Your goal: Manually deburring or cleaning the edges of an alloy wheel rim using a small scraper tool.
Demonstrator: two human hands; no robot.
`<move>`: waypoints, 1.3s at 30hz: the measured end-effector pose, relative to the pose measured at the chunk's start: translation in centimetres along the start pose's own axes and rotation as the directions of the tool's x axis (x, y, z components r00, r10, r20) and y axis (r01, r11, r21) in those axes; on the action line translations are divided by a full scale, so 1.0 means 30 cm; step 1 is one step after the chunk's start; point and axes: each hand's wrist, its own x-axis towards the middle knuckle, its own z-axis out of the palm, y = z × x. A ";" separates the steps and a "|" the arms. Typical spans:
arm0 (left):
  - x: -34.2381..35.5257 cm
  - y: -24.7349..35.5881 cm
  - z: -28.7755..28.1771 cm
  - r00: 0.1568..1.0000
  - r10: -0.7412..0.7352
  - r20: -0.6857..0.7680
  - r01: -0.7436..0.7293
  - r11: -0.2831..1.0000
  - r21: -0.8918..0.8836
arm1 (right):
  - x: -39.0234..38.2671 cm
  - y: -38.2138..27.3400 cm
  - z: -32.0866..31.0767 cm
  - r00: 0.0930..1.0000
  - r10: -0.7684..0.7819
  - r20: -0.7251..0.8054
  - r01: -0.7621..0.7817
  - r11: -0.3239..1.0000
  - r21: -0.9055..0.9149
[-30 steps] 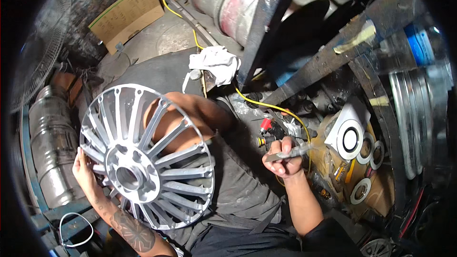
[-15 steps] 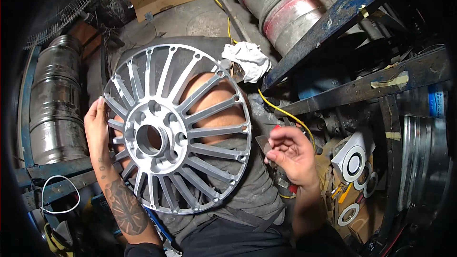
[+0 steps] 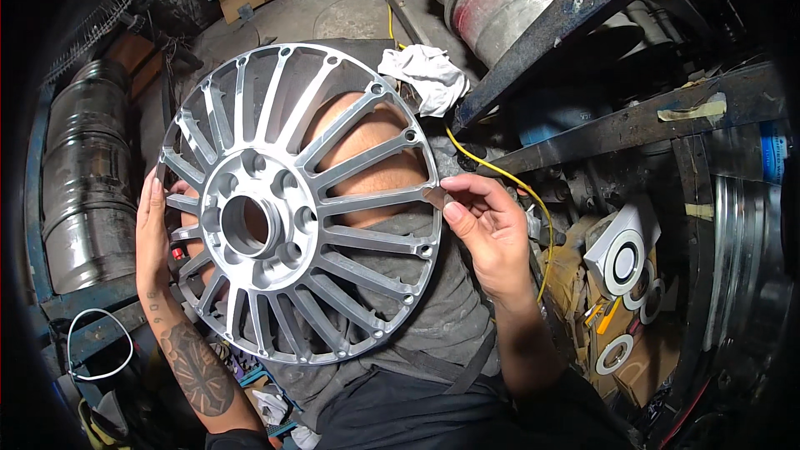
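A silver spoked wheel centre [image 3: 250, 162], with a round hub bore and bolt holes, lies tilted across my lap. My left hand [image 3: 153, 229] holds its left edge, fingers stretched along the rim and partly behind it. At the right edge, my right hand [image 3: 492, 233] pinches a small thin grey-brown piece [image 3: 435, 197], possibly sandpaper, between thumb and fingers. That piece touches the rim by the end of a spoke. My bare knee shows through the spokes.
A white rag [image 3: 427, 79] lies beyond the wheel, near a yellow cord [image 3: 492, 168]. Metal wheel barrels stand at left [image 3: 87, 192] and at far right. A blue steel frame [image 3: 567, 42] crosses the right side. Round discs [image 3: 623, 262] lie on cardboard at right.
My right hand has moved left and up, bringing the small piece against the rim. The wheel has shifted slightly up and left in view, with my left hand still on it.
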 end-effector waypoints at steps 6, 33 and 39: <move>0.001 -0.105 -0.052 0.994 0.110 0.017 -0.108 0.990 -0.087 | -0.030 0.031 0.004 0.998 -0.045 -0.044 0.045 0.999 0.005; -0.007 -0.162 -0.077 0.997 0.057 0.048 -0.040 0.949 -0.313 | -0.268 0.074 0.042 0.985 -0.105 -0.139 0.079 0.980 -0.184; -0.004 -0.178 -0.083 0.999 0.034 0.036 -0.020 0.939 -0.343 | -0.294 0.074 0.048 0.987 -0.103 -0.122 0.076 0.975 -0.207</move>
